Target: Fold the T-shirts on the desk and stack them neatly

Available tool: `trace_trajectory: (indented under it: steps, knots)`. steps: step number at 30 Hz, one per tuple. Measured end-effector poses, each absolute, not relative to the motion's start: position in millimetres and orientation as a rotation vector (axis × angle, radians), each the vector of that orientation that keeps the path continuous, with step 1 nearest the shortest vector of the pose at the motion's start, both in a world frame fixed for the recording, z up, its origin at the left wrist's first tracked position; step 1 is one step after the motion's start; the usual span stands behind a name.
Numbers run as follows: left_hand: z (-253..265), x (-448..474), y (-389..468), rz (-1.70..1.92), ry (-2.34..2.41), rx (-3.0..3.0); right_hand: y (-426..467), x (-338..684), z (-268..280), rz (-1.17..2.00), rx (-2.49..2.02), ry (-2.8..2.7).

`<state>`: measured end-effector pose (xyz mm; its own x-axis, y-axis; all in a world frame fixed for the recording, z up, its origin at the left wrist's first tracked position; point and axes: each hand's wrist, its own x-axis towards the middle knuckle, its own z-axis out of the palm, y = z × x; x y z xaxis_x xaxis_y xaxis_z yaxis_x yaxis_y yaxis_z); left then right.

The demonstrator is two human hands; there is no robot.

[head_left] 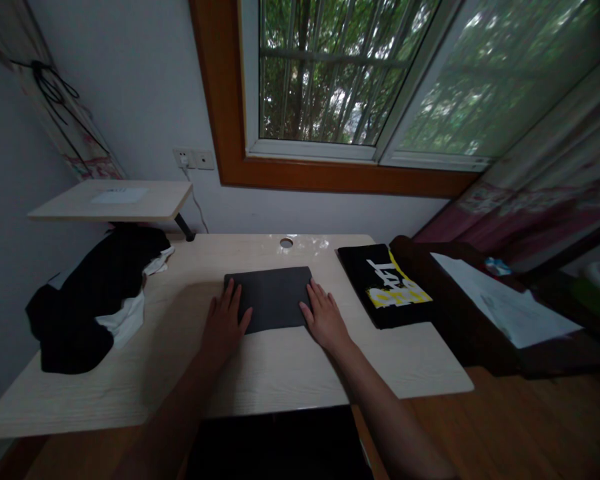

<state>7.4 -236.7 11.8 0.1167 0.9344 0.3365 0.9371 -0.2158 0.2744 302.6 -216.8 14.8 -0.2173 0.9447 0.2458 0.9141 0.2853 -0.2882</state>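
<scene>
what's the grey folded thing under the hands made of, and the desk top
Grey folded piece: looks like soft matte cloth, probably a folded garment; flat, no shine, soft rounded edges under the left hand and right hand. Desk top: pale wood-grain board, likely laminate; fine grain lines and a slight sheen near the window.

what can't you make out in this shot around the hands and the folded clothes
Head view, the only one:
- Flat dark grey folded garment: its near corners lie under the left hand and right hand.
- Black folded shirt with yellow and white print: lettering too skewed to read.
- Heap of black and white clothes: too dim to count the pieces.
</scene>
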Motion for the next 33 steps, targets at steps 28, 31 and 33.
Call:
trace_trajectory:
  steps: [28, 31, 33]
  knots:
    - [22, -20, -221, -1.507, -2.167, -2.088, -242, 311, 31, 0.009, -1.301, -2.324]
    - [23, -28, -207, -1.544, -2.155, -2.089, -242, 311, 30, -0.008, -1.319, -2.354]
    - [24, -32, -194, -1.554, -2.163, -2.118, -241, 311, 28, -0.017, -1.315, -2.366]
